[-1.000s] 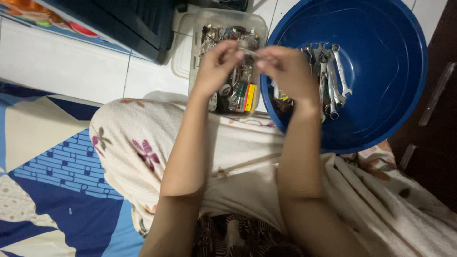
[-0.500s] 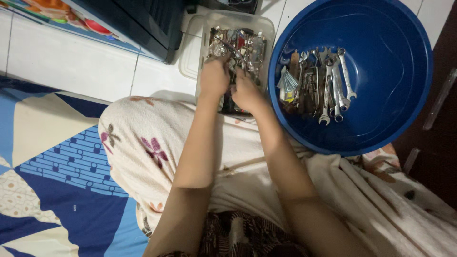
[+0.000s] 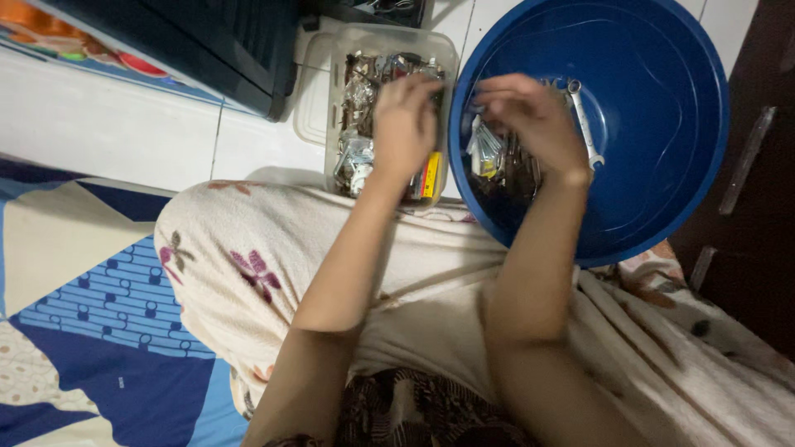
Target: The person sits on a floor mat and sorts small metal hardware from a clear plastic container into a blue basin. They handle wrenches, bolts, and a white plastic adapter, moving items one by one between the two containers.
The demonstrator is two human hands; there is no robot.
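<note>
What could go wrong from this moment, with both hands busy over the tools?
1. The blue basin appears to lean on the person's lap, so it might tip and spill the wrenches.
2. The left hand digs into a clear box crammed with metal parts; a sharp edge might nick a finger.
3. The right hand is motion-blurred over the basin; a tool could slip.

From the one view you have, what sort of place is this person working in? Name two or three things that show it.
Probably a home, worked in at floor level: a white tiled floor, a patterned blue mat, and a household blue plastic basin of wrenches beside a clear tub of hardware.
</note>
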